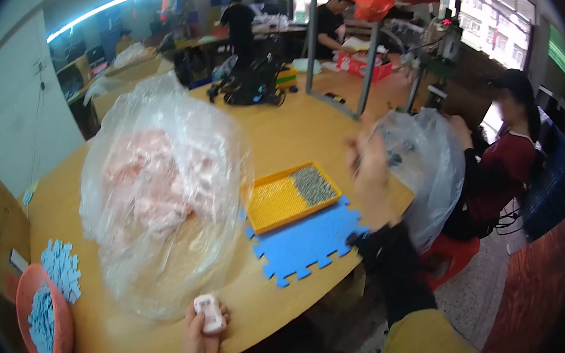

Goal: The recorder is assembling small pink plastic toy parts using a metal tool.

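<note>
View: head camera, the only view, looking down over a round wooden table (300, 130).
Left hand: the left hand (201, 337), at the lower centre of the frame, was closed around a small pale pink-and-white part (209, 312), fingers wrapped about its lower end.
Right hand: the right hand (368, 178), raised at centre right, was motion-blurred; whether it was open or closed could not be told.
Held part, handling: judged light and rigid, small enough for a pinch grip across its narrow sides; its smooth surface may slip.
Bag: a large clear plastic bag (165, 192) of pink pieces stood at centre left, just above the held part. Judged soft and crinkly, best taken by its rim.
Tray: a yellow tray (273, 203) holding small grey items lay right of the bag, on a blue foam mat (310, 240).
Lower left: blue foam pieces (61, 268) beside an orange bowl (64, 322).
Right: a second clear bag (426, 170) and a seated person (512, 158).
</note>
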The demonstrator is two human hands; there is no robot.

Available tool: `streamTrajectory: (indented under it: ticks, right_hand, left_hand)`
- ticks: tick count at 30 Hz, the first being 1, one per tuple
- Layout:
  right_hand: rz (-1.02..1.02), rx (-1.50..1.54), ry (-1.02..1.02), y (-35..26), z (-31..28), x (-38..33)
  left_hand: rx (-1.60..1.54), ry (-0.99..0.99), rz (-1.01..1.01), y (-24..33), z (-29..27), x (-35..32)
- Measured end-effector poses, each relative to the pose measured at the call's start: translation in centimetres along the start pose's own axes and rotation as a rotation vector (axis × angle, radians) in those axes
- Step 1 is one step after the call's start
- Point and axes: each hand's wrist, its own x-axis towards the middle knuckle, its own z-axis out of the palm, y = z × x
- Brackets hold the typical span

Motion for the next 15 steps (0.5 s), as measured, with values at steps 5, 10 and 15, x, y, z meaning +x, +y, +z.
streamTrajectory:
  ticks: [5, 10, 15]
  right_hand:
    - [-0.048, -0.107, -0.354, -2.0, 3.9, -1.2]
    - [0.286, -0.353, -0.589, 6.0, 4.0, -8.4]
    - [0.449, -0.321, -0.720, 9.4, 5.1, -14.1]
  left_hand:
    - [0.025, -0.003, 0.078, 0.6, 1.5, -0.4]
    - [0.134, -0.002, 0.155, 2.3, 3.3, 0.0]
    - [0.077, -0.055, 0.095, 4.4, 6.0, 0.2]
